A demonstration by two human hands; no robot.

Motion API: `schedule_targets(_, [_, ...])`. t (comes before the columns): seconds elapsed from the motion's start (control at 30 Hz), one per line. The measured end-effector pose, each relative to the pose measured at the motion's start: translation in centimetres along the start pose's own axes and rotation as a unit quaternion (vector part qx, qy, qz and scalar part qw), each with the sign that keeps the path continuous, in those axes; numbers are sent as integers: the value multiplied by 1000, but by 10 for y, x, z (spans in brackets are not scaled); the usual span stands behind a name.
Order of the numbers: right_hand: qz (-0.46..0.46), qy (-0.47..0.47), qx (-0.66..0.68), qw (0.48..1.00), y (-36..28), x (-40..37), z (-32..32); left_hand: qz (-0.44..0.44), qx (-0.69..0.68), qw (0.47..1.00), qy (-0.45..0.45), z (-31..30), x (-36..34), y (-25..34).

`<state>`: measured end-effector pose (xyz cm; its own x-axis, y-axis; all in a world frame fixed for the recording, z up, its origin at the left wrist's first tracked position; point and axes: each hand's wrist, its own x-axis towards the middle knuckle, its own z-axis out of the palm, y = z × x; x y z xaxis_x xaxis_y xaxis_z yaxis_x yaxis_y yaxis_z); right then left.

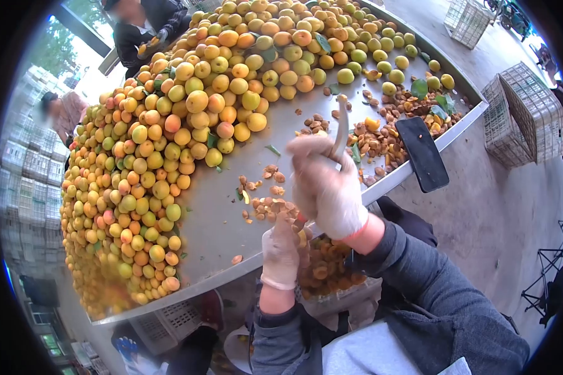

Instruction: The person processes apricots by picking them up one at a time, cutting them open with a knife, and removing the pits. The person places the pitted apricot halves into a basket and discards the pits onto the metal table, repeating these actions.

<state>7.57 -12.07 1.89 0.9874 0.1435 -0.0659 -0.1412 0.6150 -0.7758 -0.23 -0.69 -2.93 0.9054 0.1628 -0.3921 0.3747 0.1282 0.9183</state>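
Note:
My right hand (329, 187), in a pale glove and smeared by motion, grips a curved metal-grey tool (342, 128) whose upper end sticks up past the fist. What its lower end is like, my hand hides. Just left and below, my gloved left hand (280, 251) is closed at the table's front edge, with an orange apricot (303, 237) partly showing by its fingers. Apricot stones (270, 207) lie on the metal table (216, 209) beyond it. Under both hands stands a container of split apricots (326, 265).
A large heap of whole apricots (197, 100) covers the table's far and left parts. Stones and scraps (381, 134) are piled at right beside a black phone (422, 153) overhanging the rim. White crates (522, 115) stand on the floor. Two people (145, 31) are across the heap.

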Motion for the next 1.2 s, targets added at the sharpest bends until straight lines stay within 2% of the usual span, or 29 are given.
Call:
schedule_targets(0.03, [40, 26, 83, 995, 1, 5, -1, -52, -69, 996, 0, 3, -4, 10])
schedule_targets(0.07, [79, 52, 165, 982, 2, 9, -2, -50, -70, 996, 1, 3, -5, 13])
schedule_targets(0.13, [95, 64, 195, 974, 6, 16, -7, -96, -153, 983, -21, 3, -5, 16])
schedule_targets(0.27, [106, 63, 252, 960, 13, 19, -12, -108, -188, 976, -38, 1, -6, 20])
schedule_targets(0.4, [103, 50, 260, 959, 17, 17, -12, -70, -84, 994, -26, -6, -6, 10])
schedule_targets(0.47, [8, 52, 43, 998, 8, 5, 3, -59, -39, 997, -11, -6, 0, -2])
schedule_targets(0.5, [-31, 30, -45, 998, 4, -3, 10, 13, 20, 1000, 2, -3, 2, -9])
schedule_targets(0.53, [-28, 28, -46, 998, 6, -2, 9, 84, 79, 993, 17, -3, 4, -15])
schedule_targets(0.57, [3, 17, 7, 1000, 6, 1, 6, 83, 80, 993, 20, -8, 7, -20])
schedule_targets(0.6, [34, 6, 60, 998, 6, 4, 3, 93, 44, 995, -18, -16, 9, -25])
schedule_targets(0.63, [114, 37, 159, 980, -1, 9, 2, 102, 7, 993, -56, -20, 10, -27])
schedule_targets(0.67, [115, 37, 159, 980, 5, 12, -4, 102, 7, 993, -56, -13, 4, -11])
schedule_targets(0.73, [139, 10, 281, 950, 20, 20, -15, -74, -111, 991, -10, 3, -10, 22])
schedule_targets(0.83, [157, 15, 291, 944, 23, 21, -17, -59, -114, 990, -58, -4, -11, 21])
schedule_targets(0.97, [167, 29, 299, 939, 24, 19, -15, -28, -106, 992, -55, -7, -10, 14])
schedule_targets(1.03, [150, 16, 294, 944, 27, 21, -18, -121, -251, 951, -133, -12, -10, 17])
schedule_targets(1.07, [133, 3, 288, 948, 26, 20, -16, -120, -252, 951, -133, -13, -6, 4])
schedule_targets(1.1, [134, 2, 287, 948, 22, 17, -12, -6, -162, 985, -66, -13, 4, -18])
schedule_targets(1.13, [89, 44, 187, 977, 11, 10, 0, 109, -67, 992, 3, -10, 9, -25])
schedule_targets(1.17, [43, 85, 85, 992, 4, 3, 10, 111, -67, 992, 6, -8, 9, -29])
schedule_targets(1.2, [46, 81, 86, 992, 4, -4, 15, 178, 66, 980, 62, -4, 8, -25])
